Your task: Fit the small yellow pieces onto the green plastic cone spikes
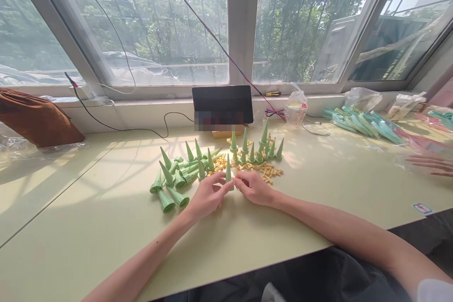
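Note:
Between my hands stands a green plastic cone [228, 170], tip up. My left hand [211, 194] is closed around its lower left side, thumb in front. At its right side, the fingers of my right hand [255, 188] are pinched together beside the cone; whatever small piece they hold is hidden. Just beyond lie small yellow plastic pieces [267, 170] in a loose heap. More green cones [169, 174] lie and stand in a cluster to the left, and several upright green cones [264, 134] stand behind the yellow pieces.
A dark tablet [222, 106] leans by the window sill, with cables around it. A brown bag [38, 118] sits at the far left. On the right are a clear plastic cup [296, 106], teal plastic strips [368, 122] and another person's hand [433, 164].

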Motion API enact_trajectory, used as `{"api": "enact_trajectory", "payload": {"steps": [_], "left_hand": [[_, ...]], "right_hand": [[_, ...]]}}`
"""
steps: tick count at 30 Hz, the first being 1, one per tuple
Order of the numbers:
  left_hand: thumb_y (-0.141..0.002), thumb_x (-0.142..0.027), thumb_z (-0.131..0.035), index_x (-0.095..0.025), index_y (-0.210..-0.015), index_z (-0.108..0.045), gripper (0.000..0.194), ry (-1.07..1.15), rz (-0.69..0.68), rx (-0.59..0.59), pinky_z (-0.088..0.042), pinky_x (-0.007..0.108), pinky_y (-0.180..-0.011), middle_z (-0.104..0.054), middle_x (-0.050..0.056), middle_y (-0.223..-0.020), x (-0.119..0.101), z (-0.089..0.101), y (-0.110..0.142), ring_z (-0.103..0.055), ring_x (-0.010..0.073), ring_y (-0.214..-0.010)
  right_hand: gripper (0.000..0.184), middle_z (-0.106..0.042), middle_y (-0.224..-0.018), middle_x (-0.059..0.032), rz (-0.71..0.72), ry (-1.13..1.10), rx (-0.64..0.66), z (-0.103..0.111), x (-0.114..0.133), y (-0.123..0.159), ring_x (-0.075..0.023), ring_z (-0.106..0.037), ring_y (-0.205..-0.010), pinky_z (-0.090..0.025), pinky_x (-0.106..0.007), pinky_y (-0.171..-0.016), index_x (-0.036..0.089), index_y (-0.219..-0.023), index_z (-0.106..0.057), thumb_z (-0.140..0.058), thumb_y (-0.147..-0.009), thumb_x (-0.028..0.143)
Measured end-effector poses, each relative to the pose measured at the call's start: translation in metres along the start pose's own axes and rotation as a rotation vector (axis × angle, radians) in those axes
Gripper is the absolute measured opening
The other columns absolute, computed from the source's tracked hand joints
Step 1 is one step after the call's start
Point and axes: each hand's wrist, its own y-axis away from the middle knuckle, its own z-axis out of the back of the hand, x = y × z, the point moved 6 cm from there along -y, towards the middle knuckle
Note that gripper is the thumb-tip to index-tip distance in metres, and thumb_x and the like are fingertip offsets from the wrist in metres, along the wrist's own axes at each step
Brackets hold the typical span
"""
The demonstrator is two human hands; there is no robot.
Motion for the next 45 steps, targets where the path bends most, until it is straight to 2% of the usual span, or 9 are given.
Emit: {"api": "enact_trajectory", "payload": {"steps": [7,15,22,28,31,36,40,45], "left_hand": [[-0.086,-0.055,-0.055,-0.018,-0.095,-0.055,0.038,-0.014,0.013,0.028,-0.040,0.019,-0.036,-0.061,0.003,-0.089,-0.004,-0.001,0.001,-0.052,0.0071,-0.045],[-0.084,-0.052,-0.058,-0.017,-0.083,-0.053,0.035,-0.010,0.000,0.047,-0.039,0.019,-0.036,-0.055,-0.001,-0.073,-0.015,-0.002,0.002,-0.053,0.0084,-0.047],[-0.083,-0.052,-0.058,-0.018,-0.073,-0.046,0.038,-0.006,0.006,0.047,-0.036,0.019,-0.036,-0.047,-0.004,-0.062,-0.024,-0.002,0.005,-0.050,0.0080,-0.044],[-0.084,-0.047,-0.058,-0.019,-0.087,-0.052,0.029,0.007,-0.006,0.033,-0.039,0.019,-0.038,-0.052,-0.003,-0.070,-0.018,-0.002,0.004,-0.049,0.0074,-0.045],[-0.086,-0.045,-0.057,-0.019,-0.093,-0.053,0.028,-0.026,-0.028,0.020,-0.037,0.020,-0.039,-0.051,-0.003,-0.068,-0.015,-0.003,0.004,-0.046,0.0073,-0.045],[-0.087,-0.040,-0.057,-0.017,-0.095,-0.056,0.024,-0.193,-0.188,-0.096,-0.035,0.020,-0.044,-0.054,-0.002,-0.075,-0.021,0.001,0.005,-0.036,0.0051,-0.047],[-0.089,-0.038,-0.056,-0.018,-0.097,-0.058,0.022,-0.257,-0.258,-0.116,-0.039,0.021,-0.049,-0.056,-0.001,-0.080,-0.021,0.001,0.004,-0.038,0.0062,-0.050],[-0.089,-0.042,-0.056,-0.018,-0.101,-0.058,0.027,-0.212,-0.216,-0.104,-0.041,0.022,-0.050,-0.058,0.001,-0.086,-0.016,0.002,0.003,-0.041,0.0067,-0.051]], "right_hand": [[0.036,-0.034,-0.056,0.0049,0.001,-0.009,0.018,0.000,0.002,0.000,-0.0095,-0.030,-0.053,-0.025,-0.024,-0.052,0.019,-0.062,-0.036,-0.041,-0.095,0.032],[0.035,-0.033,-0.057,0.0047,-0.009,0.003,0.056,0.001,0.003,0.002,-0.0095,-0.030,-0.053,-0.025,-0.024,-0.052,0.019,-0.061,-0.036,-0.041,-0.094,0.030],[0.035,-0.034,-0.057,0.0045,-0.002,0.005,0.073,0.001,0.005,0.002,-0.0097,-0.031,-0.053,-0.025,-0.025,-0.053,0.019,-0.061,-0.037,-0.039,-0.095,0.031],[0.035,-0.042,-0.057,0.0037,-0.022,-0.054,0.069,0.002,0.007,0.000,-0.0099,-0.038,-0.054,-0.030,-0.024,-0.054,0.019,-0.063,-0.040,-0.040,-0.095,0.032],[0.036,-0.045,-0.056,0.0036,-0.046,-0.085,0.070,0.003,0.007,0.000,-0.0103,-0.040,-0.054,-0.031,-0.024,-0.054,0.019,-0.064,-0.039,-0.040,-0.096,0.035],[0.044,-0.043,-0.051,0.0036,-0.074,-0.149,0.091,0.003,0.009,0.000,-0.0104,-0.042,-0.052,-0.034,-0.024,-0.054,0.019,-0.060,-0.039,-0.037,-0.098,0.042],[0.047,-0.042,-0.047,0.0046,-0.123,-0.231,0.100,0.003,0.012,0.000,-0.0098,-0.042,-0.048,-0.035,-0.024,-0.053,0.019,-0.060,-0.041,-0.036,-0.099,0.046],[0.047,-0.040,-0.046,0.0058,-0.142,-0.300,0.092,0.002,0.013,0.000,-0.0085,-0.040,-0.045,-0.034,-0.023,-0.049,0.020,-0.060,-0.038,-0.040,-0.098,0.048]]}}
